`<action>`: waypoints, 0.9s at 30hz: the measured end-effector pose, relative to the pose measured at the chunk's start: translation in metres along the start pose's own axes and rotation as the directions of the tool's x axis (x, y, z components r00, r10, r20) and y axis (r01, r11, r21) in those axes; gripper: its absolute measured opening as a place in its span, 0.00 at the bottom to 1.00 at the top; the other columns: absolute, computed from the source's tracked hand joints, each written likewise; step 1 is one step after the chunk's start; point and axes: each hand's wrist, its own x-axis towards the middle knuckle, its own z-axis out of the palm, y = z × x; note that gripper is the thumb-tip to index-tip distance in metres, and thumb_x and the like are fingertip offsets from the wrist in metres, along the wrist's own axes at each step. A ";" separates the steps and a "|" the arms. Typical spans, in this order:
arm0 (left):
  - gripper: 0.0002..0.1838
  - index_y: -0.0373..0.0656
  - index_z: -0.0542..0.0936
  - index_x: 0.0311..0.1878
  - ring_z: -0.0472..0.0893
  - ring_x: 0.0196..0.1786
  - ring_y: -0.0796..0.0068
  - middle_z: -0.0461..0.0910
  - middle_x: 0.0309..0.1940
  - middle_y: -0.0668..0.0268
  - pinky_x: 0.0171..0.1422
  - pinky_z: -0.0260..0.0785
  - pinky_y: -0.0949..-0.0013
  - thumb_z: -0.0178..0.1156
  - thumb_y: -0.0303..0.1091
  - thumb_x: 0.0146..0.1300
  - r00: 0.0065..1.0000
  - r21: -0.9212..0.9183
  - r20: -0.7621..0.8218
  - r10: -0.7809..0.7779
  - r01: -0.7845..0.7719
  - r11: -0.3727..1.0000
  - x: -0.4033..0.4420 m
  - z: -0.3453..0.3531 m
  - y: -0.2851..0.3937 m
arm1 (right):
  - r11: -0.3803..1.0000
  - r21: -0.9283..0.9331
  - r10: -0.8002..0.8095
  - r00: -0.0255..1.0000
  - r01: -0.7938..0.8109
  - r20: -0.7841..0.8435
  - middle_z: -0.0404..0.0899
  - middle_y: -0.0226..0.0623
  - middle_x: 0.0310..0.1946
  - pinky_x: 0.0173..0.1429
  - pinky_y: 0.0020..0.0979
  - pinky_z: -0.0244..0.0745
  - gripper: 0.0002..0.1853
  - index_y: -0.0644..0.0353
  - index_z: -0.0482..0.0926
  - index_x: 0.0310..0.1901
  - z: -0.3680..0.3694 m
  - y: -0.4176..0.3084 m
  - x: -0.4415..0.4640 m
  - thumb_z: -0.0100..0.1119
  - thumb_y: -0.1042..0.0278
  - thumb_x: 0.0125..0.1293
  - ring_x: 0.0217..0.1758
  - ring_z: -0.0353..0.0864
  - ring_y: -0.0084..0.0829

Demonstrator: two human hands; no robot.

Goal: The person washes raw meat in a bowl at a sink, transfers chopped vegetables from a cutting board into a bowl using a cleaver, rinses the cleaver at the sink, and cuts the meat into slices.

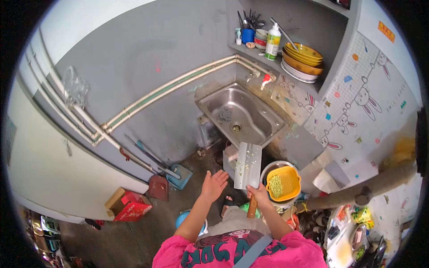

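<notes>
My right hand [258, 194] is closed round the wooden handle of a cleaver [248, 165]. Its wide blade points up toward the sink [235, 117], with small pale green bits stuck on it. To the left of the blade, my left hand [215, 184] is held out flat with its fingers stretched and holds nothing. A yellow basket [291, 181] with chopped green pieces [275, 186] sits in a metal basin to the right of my right hand. A grey scrubber [225, 114] lies in the sink.
Above the sink, a shelf holds stacked bowls [304, 56], a bottle [272, 42] and a blue utensil cup [248, 35]. A blue dustpan [180, 175] and a red box [132, 207] stand on the floor at left. A cluttered table [342, 245] is at lower right.
</notes>
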 end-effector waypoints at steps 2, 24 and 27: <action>0.39 0.37 0.53 0.67 0.55 0.69 0.60 0.55 0.67 0.54 0.70 0.45 0.60 0.30 0.61 0.66 1.000 0.037 -0.002 -0.016 0.016 0.999 0.019 0.001 0.019 | 0.998 -0.065 0.016 1.000 -0.015 0.009 0.70 0.31 0.24 0.25 0.24 0.66 0.11 0.63 0.67 0.40 0.009 -0.014 0.030 0.58 0.74 0.59 0.19 0.67 0.22; 0.29 0.40 0.58 0.66 0.58 0.68 0.66 0.58 0.66 0.61 0.69 0.49 0.63 0.35 0.49 0.70 0.956 0.677 0.250 -0.156 -0.057 0.734 0.342 0.119 0.131 | 0.997 -0.013 -0.069 0.915 0.069 -0.397 0.70 0.31 0.22 0.23 0.26 0.69 0.13 0.64 0.66 0.42 0.003 -0.108 0.231 0.59 0.75 0.58 0.20 0.70 0.22; 0.23 0.43 0.62 0.64 0.65 0.63 0.68 0.63 0.62 0.61 0.63 0.58 0.65 0.47 0.40 0.68 0.872 0.781 0.486 -0.064 -0.400 0.479 0.395 0.144 0.155 | 0.999 -0.037 -0.038 0.891 0.024 -0.452 0.70 0.31 0.22 0.22 0.25 0.69 0.15 0.64 0.65 0.44 0.010 -0.117 0.258 0.59 0.74 0.59 0.20 0.70 0.22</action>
